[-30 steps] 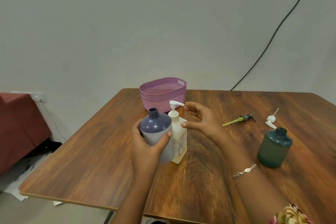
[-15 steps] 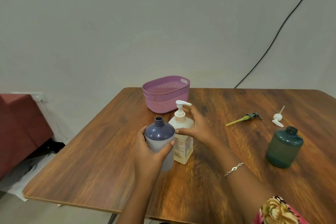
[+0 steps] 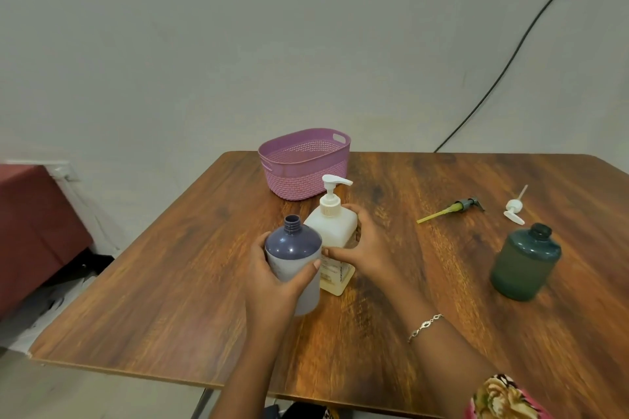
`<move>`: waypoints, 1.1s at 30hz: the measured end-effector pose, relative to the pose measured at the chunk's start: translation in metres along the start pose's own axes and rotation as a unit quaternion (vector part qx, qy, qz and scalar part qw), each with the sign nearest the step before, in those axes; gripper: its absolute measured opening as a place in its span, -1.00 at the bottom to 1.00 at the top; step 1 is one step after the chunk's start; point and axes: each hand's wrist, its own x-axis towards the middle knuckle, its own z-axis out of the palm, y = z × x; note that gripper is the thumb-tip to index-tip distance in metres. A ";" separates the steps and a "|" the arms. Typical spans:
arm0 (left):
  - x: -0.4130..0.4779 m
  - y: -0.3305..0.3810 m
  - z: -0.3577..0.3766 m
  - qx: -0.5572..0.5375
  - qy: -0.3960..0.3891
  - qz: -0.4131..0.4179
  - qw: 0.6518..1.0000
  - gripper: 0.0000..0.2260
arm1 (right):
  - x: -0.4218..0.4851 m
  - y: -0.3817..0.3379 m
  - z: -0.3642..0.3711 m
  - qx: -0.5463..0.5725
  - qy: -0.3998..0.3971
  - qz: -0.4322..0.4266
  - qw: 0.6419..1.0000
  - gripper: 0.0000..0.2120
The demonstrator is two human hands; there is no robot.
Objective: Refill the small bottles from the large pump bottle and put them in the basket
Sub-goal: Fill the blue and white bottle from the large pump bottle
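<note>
Purple bottle (image 3: 292, 248) gripped by left fingers (image 3: 309, 273), pump bottle (image 3: 332, 226) by right fingers (image 3: 337, 253), one basket (image 3: 306, 178)

No writing can be read anywhere. The cream pump bottle (image 3: 332, 230) near the middle of the table (image 3: 170, 282) carries a pale label (image 3: 335, 271) with small dark print (partly hidden by the right hand (image 3: 371, 252)), too blurred to make out.

Soft, even indoor light, a bit dim; only faint shadows on the table (image 3: 442, 282) & tiny glints on the purple bottle (image 3: 293, 243). Wide-angle bend at frame edges, pic slightly soft overall
</note>
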 end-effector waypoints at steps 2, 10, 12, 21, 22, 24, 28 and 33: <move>-0.001 0.001 0.002 0.000 -0.002 -0.004 1.000 -0.36 | -0.001 0.000 0.000 0.004 0.024 0.011 1.000 -0.27; -0.007 0.007 0.021 -0.016 -0.022 -0.005 1.000 -0.34 | -0.016 -0.002 -0.041 0.016 0.098 0.022 0.995 -0.30; -0.009 0.009 0.030 -0.019 -0.039 -0.007 0.999 -0.31 | -0.020 0.001 -0.053 -0.005 0.120 0.019 0.993 -0.30; -0.018 0.024 0.069 -0.029 -0.107 0.001 0.994 -0.33 | -0.042 0.016 -0.099 -0.070 0.202 0.060 0.975 -0.30; -0.020 0.026 0.073 -0.029 -0.116 0.002 0.993 -0.33 | -0.044 0.020 -0.103 -0.076 0.218 0.063 0.971 -0.29; -0.022 0.030 0.080 -0.026 -0.126 0.010 0.992 -0.33 | -0.046 0.027 -0.106 -0.084 0.242 0.073 0.964 -0.27; -0.030 0.032 0.093 -0.033 -0.143 0.009 0.989 -0.26 | -0.052 0.036 -0.112 -0.085 0.280 0.072 0.953 -0.27; -0.031 0.034 0.108 -0.022 -0.136 0.008 0.990 -0.24 | -0.055 0.040 -0.110 -0.095 0.293 0.068 0.949 -0.22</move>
